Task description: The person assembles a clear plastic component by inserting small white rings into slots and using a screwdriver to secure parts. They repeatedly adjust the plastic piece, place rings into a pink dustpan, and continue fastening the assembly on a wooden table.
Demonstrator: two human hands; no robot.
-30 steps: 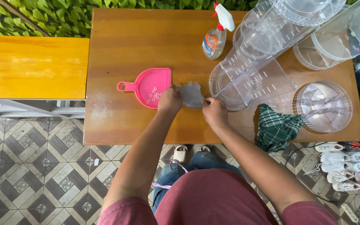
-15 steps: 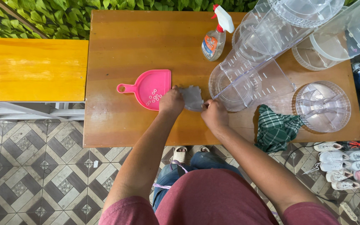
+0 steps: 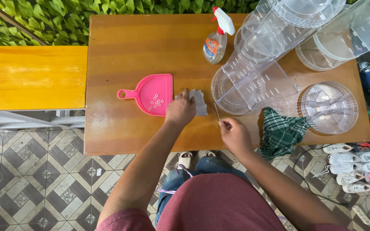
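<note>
Hands working near the front edge of the wooden table — bare wood lying open behind them.
Left hand is pressing a small grey piece just beside the pink dustpan; right hand is pinching a thin rod — apart from the grey piece.

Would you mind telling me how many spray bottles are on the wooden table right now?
1: the spray bottle stands near the far edge of the wooden table, left of the clear plastic containers, which may hide others.
</note>
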